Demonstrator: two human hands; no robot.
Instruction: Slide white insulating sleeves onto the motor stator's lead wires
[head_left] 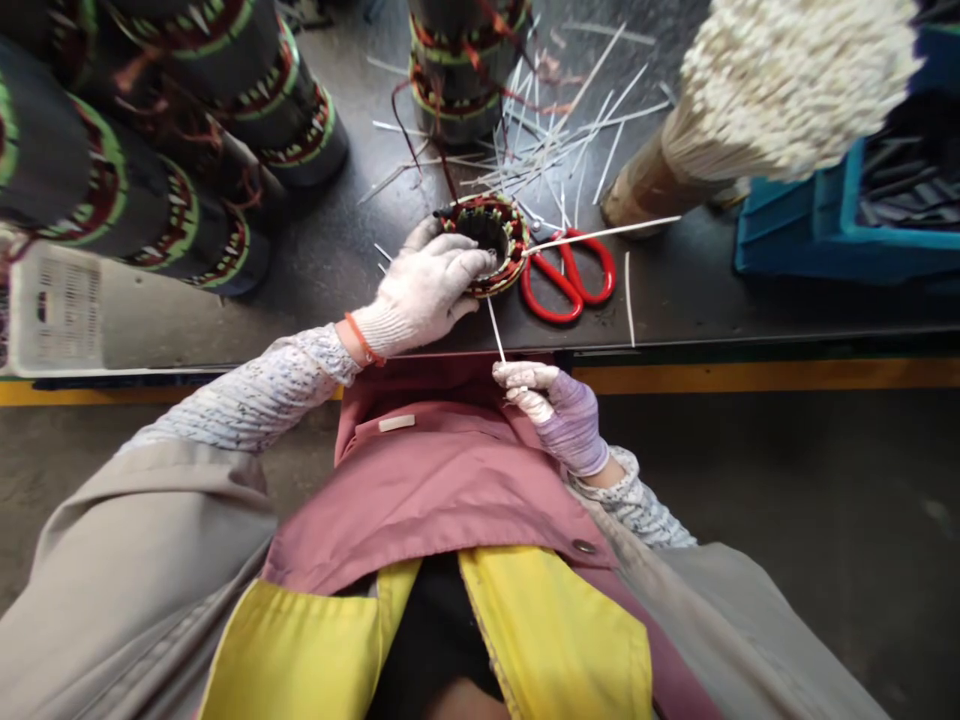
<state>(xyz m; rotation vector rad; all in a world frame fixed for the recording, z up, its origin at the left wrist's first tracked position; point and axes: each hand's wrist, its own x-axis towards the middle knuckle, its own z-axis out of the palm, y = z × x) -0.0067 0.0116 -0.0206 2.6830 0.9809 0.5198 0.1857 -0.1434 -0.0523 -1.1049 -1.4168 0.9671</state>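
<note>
A ring-shaped motor stator (512,240) with red and green windings lies near the table's front edge. My left hand (427,285), in a white glove, grips its left side, with fingers over the rim into the bore. Below the stator, my right hand (555,405), in a purple and white glove, pinches the near end of a thin white tie cord (496,330). That cord runs up to the stator's near edge. Another white cord end (607,232) sticks out to the right from the stator. Just beside it lie red-handled scissors (555,285), crossed by that cord.
Stacked stators (180,200) stand at the left, and another stack (457,90) behind the work. Loose white cords (540,130) lie scattered. A tall bundle of white cords (675,150) and a blue bin (817,225) stand at the right. A white plastic crate (56,310) is far left.
</note>
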